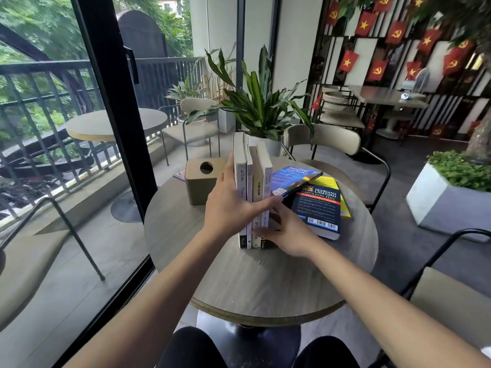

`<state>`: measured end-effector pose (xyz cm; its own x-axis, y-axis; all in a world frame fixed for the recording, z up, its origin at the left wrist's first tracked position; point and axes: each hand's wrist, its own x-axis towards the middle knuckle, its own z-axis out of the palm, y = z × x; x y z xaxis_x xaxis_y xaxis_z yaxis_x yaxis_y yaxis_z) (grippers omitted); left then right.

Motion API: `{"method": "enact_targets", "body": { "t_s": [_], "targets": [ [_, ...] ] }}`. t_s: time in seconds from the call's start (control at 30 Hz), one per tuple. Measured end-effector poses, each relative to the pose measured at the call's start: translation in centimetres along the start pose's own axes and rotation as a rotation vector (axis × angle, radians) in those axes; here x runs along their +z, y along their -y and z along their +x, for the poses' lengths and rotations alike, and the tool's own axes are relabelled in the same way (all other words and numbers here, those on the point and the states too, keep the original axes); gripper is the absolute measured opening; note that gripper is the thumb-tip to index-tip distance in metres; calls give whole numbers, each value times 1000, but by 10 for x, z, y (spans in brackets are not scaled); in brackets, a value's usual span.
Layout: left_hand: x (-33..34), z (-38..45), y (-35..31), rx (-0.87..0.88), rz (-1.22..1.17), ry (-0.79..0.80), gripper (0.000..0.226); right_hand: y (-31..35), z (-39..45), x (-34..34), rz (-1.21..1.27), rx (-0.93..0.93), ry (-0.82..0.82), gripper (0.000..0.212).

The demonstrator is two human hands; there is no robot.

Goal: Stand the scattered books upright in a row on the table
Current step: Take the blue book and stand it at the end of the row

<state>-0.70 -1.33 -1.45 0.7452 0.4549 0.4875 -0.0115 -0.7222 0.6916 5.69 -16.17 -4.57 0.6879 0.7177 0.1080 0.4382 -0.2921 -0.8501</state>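
Several pale paperbacks (254,166) stand upright in a tight row, spines toward me, on the round grey table (265,285). My left hand (228,205) presses flat on the row's left side, its thumb stretched across the spines. My right hand (289,235) clasps the row's lower right end. A blue book (295,177) leans tilted against the rightmost upright book, above my right hand. To the right a dark blue book (318,208) lies flat on a yellow book (330,181).
A wooden tissue box (202,183) stands just left of the row. A potted plant (261,107) and a padded chair (324,139) are beyond the table's far edge. A black-framed glass door (117,123) runs along the left.
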Motion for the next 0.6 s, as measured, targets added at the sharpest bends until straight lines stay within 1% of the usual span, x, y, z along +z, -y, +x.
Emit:
{"method": "enact_targets", "body": {
  "t_s": [0.1,0.27,0.37,0.4,0.47,0.53,0.6],
  "targets": [
    [4,-5,-1,29,31,-41,117,-2,0,1,-8,-34,-43,58],
    [7,-10,2,-10,43,-41,117,-4,-1,-1,-89,-48,-82,68],
    [9,-12,6,-26,51,-36,113,-7,-5,-7,-245,-53,-19,80],
    [9,-13,7,-33,53,-32,113,-9,-5,-12,-335,-47,12,80],
    [13,-19,10,-44,59,-15,114,-12,-4,-24,-516,-82,23,65],
    [18,-30,14,-58,65,-7,116,-11,-1,-37,-585,-137,-69,55],
    [24,-41,18,-75,77,-13,117,-11,6,-52,-583,-70,-234,49]
  ]
}}
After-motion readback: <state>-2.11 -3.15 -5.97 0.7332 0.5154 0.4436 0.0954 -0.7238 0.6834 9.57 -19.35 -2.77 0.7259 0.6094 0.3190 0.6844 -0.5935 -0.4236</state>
